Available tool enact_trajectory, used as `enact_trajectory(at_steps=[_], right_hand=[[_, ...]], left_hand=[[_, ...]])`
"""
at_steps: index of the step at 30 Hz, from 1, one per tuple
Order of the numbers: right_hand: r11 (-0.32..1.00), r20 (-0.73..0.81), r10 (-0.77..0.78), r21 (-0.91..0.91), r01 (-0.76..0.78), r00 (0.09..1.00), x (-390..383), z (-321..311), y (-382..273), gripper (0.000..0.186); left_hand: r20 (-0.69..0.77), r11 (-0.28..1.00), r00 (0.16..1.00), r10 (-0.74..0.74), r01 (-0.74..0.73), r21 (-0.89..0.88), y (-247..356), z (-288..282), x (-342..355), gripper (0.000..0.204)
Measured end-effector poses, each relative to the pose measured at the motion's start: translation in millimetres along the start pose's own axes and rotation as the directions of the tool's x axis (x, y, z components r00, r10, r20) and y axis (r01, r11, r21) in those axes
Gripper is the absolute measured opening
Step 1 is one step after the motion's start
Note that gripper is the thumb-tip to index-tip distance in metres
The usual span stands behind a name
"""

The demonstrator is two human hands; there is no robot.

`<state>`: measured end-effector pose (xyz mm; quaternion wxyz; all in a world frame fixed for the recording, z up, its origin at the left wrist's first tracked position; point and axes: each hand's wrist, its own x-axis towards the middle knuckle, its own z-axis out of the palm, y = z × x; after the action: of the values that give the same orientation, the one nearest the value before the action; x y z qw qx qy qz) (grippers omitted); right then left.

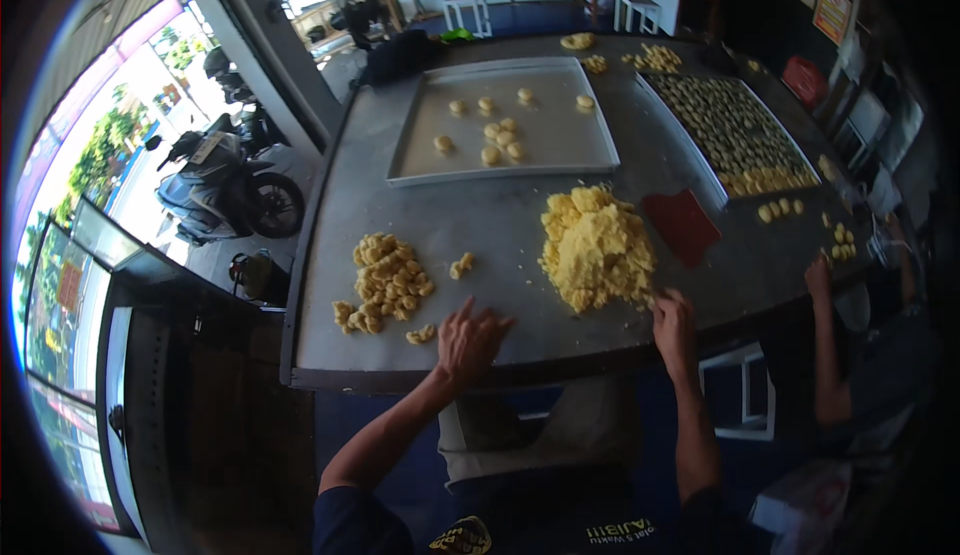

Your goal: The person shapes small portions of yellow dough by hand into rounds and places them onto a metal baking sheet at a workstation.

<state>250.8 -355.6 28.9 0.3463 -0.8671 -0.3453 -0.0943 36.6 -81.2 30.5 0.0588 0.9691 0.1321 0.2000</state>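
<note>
My left hand (467,345) is open over the steel table, fingers spread and index pointing forward. Beside it lie a heap of small pale-yellow dough pieces (385,280) and a few loose lumps (462,265). My right hand (673,320) has curled fingers at the near right edge of a large crumbly yellow dough mound (597,255); what they hold, if anything, is too small to make out. A flat red scraper or sheet (680,227) lies right of the mound.
Beyond are a metal tray (410,125) with several dough rounds and a long tray (725,130) packed with small pieces. At the right, another person's hand (818,273) is by small dough pieces. A scooter (220,195) stands left, past a post (285,75).
</note>
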Motion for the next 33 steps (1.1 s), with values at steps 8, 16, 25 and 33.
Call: enact_trajectory(at_steps=[8, 16, 25, 33], right_hand=[[0.97, 0.191, 0.191, 0.116, -0.215, 0.963, 11, -29, 5, 0.019], [0.995, 0.11, -0.091, 0.044, 0.087, 0.99, 6, -19, -14, 0.014], [0.957, 0.385, -0.202, -0.117, 0.264, 0.901, -5, -5, -38, 0.018], [0.867, 0.388, -0.487, 0.104, 0.488, 0.783, -19, 33, -69, 0.033]], left_hand=[[-0.129, 0.995, 0.988, 0.088, -0.082, 0.05, -17, 44, 64, 0.031], [-0.067, 0.969, 0.969, 0.236, -0.23, 0.088, -16, 49, 60, 0.03], [-0.044, 0.984, 0.999, -0.029, 0.037, 0.175, -7, 53, 50, 0.024], [0.0, 0.96, 0.995, -0.104, 0.1, 0.262, 16, 27, -5, 0.039]])
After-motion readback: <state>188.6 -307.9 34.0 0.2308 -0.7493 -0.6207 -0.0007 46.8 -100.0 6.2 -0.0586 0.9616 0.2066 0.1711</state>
